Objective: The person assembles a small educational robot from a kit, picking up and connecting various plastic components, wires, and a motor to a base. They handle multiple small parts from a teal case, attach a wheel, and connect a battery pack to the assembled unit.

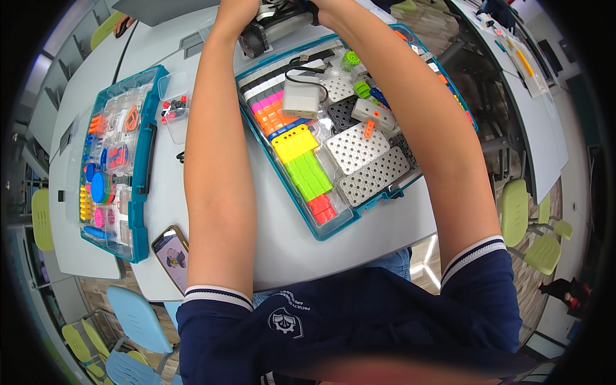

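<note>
Both my arms stretch far forward to a grey and black wheeled model (285,25) at the top edge, which is partly cut off. My left hand (240,9) is at the model's left side, just above a black wheel (253,42). On the opposite side is my right hand (328,5). The fingers of both hands fall outside the picture, so their grip is not visible. Beneath my right forearm lies a teal-edged case (289,189) of building parts. It holds yellow beams (295,144), green beams (309,174), perforated grey plates (357,149) and a white block with a black cable (300,97).
Another teal case (138,199), with small coloured parts, sits on the left. Between it and my left arm are a small clear box of red and black pieces (173,109) and a phone (172,258) with a lit screen. Someone else's hand (124,25) rests at the upper left.
</note>
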### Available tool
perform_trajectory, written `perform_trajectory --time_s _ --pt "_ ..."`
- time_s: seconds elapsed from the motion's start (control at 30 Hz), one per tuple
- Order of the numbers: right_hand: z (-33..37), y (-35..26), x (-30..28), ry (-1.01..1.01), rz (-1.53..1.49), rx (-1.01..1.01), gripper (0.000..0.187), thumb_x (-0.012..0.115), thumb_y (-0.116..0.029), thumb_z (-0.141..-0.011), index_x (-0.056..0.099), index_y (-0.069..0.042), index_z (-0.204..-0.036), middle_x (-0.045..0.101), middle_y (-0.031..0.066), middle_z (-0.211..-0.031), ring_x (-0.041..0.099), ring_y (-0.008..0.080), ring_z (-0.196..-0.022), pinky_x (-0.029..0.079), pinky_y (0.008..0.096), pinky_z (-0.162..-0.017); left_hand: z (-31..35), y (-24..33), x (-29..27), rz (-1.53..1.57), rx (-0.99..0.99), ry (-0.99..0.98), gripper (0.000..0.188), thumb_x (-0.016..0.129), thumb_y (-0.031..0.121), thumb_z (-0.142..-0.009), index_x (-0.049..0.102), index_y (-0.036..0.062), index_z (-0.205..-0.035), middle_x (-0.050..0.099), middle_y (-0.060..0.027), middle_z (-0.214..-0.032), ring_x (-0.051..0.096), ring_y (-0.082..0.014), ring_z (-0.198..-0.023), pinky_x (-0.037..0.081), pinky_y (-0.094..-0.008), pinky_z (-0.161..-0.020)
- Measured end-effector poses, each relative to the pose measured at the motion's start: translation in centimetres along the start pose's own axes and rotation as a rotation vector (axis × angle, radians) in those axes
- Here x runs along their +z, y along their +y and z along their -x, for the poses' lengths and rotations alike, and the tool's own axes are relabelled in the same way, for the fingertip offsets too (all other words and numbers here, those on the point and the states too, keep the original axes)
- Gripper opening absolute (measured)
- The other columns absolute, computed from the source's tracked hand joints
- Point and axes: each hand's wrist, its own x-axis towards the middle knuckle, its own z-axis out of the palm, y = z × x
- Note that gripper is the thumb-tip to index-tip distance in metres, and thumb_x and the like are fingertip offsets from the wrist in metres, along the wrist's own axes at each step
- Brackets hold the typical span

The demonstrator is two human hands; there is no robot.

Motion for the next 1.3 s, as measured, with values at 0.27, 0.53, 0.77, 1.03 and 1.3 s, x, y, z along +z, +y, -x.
perform_trajectory --time_s 0.27,0.53,0.77,1.03,1.3 --pt "0.4 0.0 0.3 0.067 -0.006 -0.009 0.007 0.065 0.002 -0.077 0.067 0.002 -0.071 0.063 0.0115 -0.069 0.056 0.0215 -0.064 0.041 0.0348 -0.061 0.4 0.9 0.2 -0.032 -0.050 0.040 0.030 0.047 0.013 -0.100 0.060 -0.0014 -0.123 0.070 -0.0155 -0.112 0.064 -0.0226 -0.102 0.050 -0.0330 -0.091" --pt "-0.6 0.2 -0.2 0.002 -0.027 0.013 0.004 0.066 0.003 -0.075 0.067 0.000 -0.073 0.062 0.0100 -0.070 0.055 0.0208 -0.066 0.041 0.0350 -0.062 0.1 0.6 0.3 -0.025 -0.080 0.053 0.030 0.047 0.012 -0.099 0.060 -0.0010 -0.122 0.070 -0.0145 -0.112 0.064 -0.0212 -0.097 0.051 -0.0321 -0.085" --pt "2.5 -2.3 0.0 -0.007 0.177 0.067 0.007 0.071 -0.005 -0.079 0.067 -0.001 -0.074 0.059 0.0084 -0.067 0.052 0.0200 -0.059 0.037 0.0356 -0.054 0.1 0.9 0.1 0.031 -0.142 0.045 0.032 0.045 0.011 -0.099 0.057 -0.0008 -0.126 0.071 -0.0129 -0.112 0.063 -0.0178 -0.088 0.052 -0.0295 -0.073" --pt "4.5 -3.3 -0.2 -0.098 0.329 0.073 0.015 0.072 -0.016 -0.083 0.070 -0.003 -0.077 0.059 0.0058 -0.065 0.050 0.0157 -0.054 0.032 0.0317 -0.049 0.0 0.4 0.2 0.053 -0.119 0.048 0.033 0.049 0.014 -0.101 0.054 -0.0025 -0.130 0.069 -0.0159 -0.112 0.064 -0.0205 -0.099 0.052 -0.0313 -0.086" --pt "2.4 -1.7 0.4 -0.089 -0.064 0.125 0.007 0.070 0.000 -0.082 0.072 0.005 -0.087 0.072 0.0144 -0.079 0.067 0.0237 -0.067 0.051 0.0352 -0.063 -0.5 -1.3 0.3 -0.037 -0.010 0.088 0.031 0.049 0.013 -0.100 0.056 -0.0040 -0.125 0.070 -0.0187 -0.113 0.065 -0.0251 -0.106 0.051 -0.0348 -0.094"
